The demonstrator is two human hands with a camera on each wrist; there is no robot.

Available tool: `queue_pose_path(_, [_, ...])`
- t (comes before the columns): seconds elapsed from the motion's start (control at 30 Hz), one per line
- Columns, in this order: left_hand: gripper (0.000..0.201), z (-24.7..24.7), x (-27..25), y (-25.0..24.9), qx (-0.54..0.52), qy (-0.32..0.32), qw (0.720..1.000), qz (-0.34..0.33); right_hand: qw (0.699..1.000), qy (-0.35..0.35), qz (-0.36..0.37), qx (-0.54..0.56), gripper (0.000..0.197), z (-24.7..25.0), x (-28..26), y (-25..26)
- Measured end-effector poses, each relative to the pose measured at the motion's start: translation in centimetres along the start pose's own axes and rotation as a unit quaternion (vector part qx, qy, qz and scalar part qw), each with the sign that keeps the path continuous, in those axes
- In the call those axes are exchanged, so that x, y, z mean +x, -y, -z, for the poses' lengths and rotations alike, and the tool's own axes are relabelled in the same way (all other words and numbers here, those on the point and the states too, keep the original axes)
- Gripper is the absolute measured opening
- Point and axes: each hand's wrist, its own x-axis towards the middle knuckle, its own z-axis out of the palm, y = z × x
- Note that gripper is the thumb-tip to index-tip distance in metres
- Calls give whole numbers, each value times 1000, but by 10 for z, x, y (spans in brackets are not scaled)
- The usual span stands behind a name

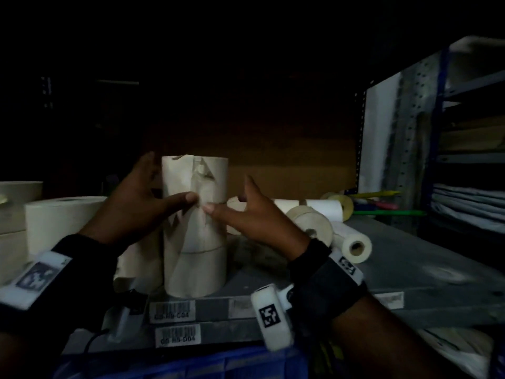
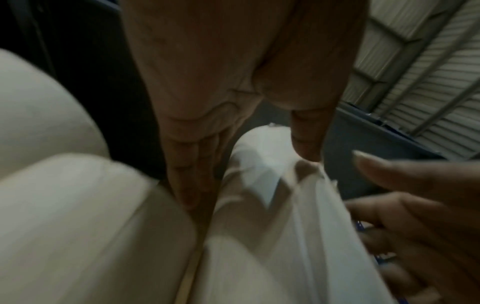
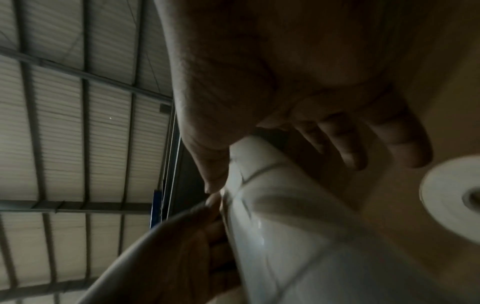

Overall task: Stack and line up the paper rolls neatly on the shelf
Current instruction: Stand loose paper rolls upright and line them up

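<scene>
While both hands frame it, a stack of paper rolls (image 1: 195,228) stands upright at the front edge of the grey shelf (image 1: 396,258), three off-white rolls one on another, with seams showing between them. Its top roll (image 1: 195,177) wears a torn, crumpled outer wrap, and a loose flap of paper hangs down the front of the stack. The left hand (image 1: 139,203) lies against the stack's left side, fingers stretched along it and thumb reaching across the front onto the loose paper, not curled round anything. The right hand (image 1: 254,217) comes in from the right, its forefinger pressed to the same flap just beside the left thumb, the other fingers spread and relaxed; it holds nothing either. Wider rolls (image 1: 62,222) stand upright to the left of the stack, close beside it. To the right, several small rolls (image 1: 355,246) lie on their sides, cardboard cores showing, scattered well apart from the stack. Barcode labels (image 1: 172,310) are stuck on the shelf's front lip below.
</scene>
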Motion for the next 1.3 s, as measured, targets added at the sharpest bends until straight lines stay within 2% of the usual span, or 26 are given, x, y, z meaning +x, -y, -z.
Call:
queue_pose_path(0.07, [81,4,-3,-7,24,-40,999,5,999,-34,4,-27,98,31,2,-4])
queue_pose_path(0.13, [91,7,-5,-15,72,-73,995,-9,992,-76,-2,-98,83,63,10,-16])
queue_pose_path(0.2, [82,5,-11,-26,100,-107,988,-43,979,-73,-54,-185,81,90,21,-36])
queue_pose_path(0.27, [65,-4,-20,-41,114,-135,981,-84,946,-19,-133,-296,83,108,30,-55])
queue_pose_path(0.33, [47,-22,-31,-53,102,-122,981,-111,916,49,-199,-345,83,116,34,-72])
queue_pose_path(0.4, [39,-41,-42,-59,76,-66,989,-107,919,84,-233,-307,77,118,38,-86])
queue_pose_path(0.43, [38,-51,-48,-59,80,-29,991,-99,926,94,-234,-281,80,118,39,-92])
queue_pose_path(0.53, [29,-78,-61,-46,113,64,989,-68,943,103,-231,-217,123,116,50,-110])
queue_pose_path(0.57, [28,-86,-63,-40,117,88,987,-59,943,105,-231,-216,122,115,52,-111])
queue_pose_path(0.63, [28,-100,-68,-29,134,129,981,-55,937,112,-216,-251,111,111,53,-105])
queue_pose_path(0.8, [33,-117,-71,-2,184,168,965,-76,949,71,-85,-296,97,97,58,-89])
queue_pose_path(0.9, [35,-118,-72,14,188,173,964,-71,950,94,-28,-296,51,88,52,-81])
queue_pose_path(0.93, [35,-118,-73,19,181,177,965,-65,942,111,-11,-315,44,83,47,-79])
queue_pose_path(1.07, [34,-118,-82,34,187,194,960,-74,922,136,19,-363,50,77,25,-84])
queue_pose_path(1.17, [33,-119,-88,40,192,201,956,-93,938,150,-9,-313,44,89,8,-88])
queue_pose_path(1.3, [33,-120,-91,40,186,196,958,-97,955,151,-21,-255,51,101,-9,-107])
